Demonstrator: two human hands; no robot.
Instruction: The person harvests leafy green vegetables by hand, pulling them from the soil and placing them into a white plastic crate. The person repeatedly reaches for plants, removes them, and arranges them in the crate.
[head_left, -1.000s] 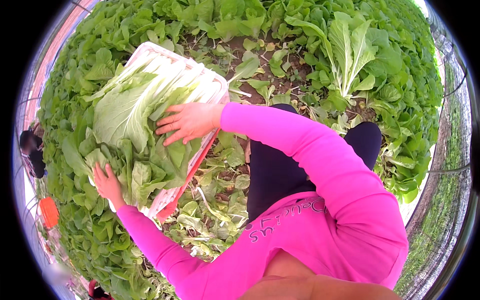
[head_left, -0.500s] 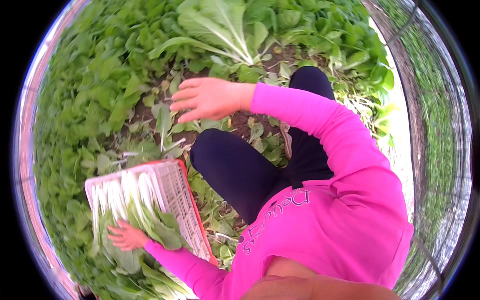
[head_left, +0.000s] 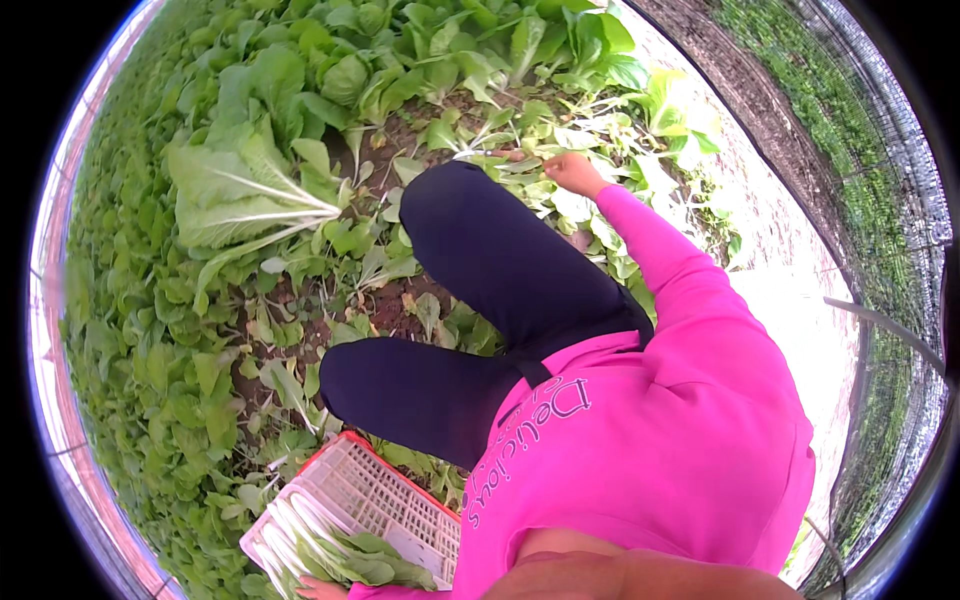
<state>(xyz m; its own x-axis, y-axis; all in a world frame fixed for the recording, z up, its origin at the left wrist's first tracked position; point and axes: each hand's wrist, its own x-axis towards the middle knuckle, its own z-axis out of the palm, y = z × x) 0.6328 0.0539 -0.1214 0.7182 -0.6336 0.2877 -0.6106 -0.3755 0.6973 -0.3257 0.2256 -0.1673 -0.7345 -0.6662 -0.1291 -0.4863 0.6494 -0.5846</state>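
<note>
My left hand (head_left: 322,589) is partly cut off by the lower edge, its visible fingers stretched out over leafy greens (head_left: 370,560) with long white stalks. The greens lie in a pale slatted plastic crate (head_left: 385,492) with a red edge, beside my left leg. My right hand (head_left: 573,173) is low over cut leaves beyond my right knee, its fingers curled. What they hold, if anything, is too small to make out. Close to the fingertips a thin brownish, handle-like piece (head_left: 513,155) lies among the leaves.
A large leafy head with white ribs (head_left: 265,205) lies at the far left of my knees. Dense green plants (head_left: 140,330) fill the left and far side. A pale strip (head_left: 790,290) runs along the right, with dark netting (head_left: 880,200) beyond.
My right hand has swung from in front of my knees to the right, down to the leaves, and its spread fingers have curled. The view has turned right, bringing the crate lower.
</note>
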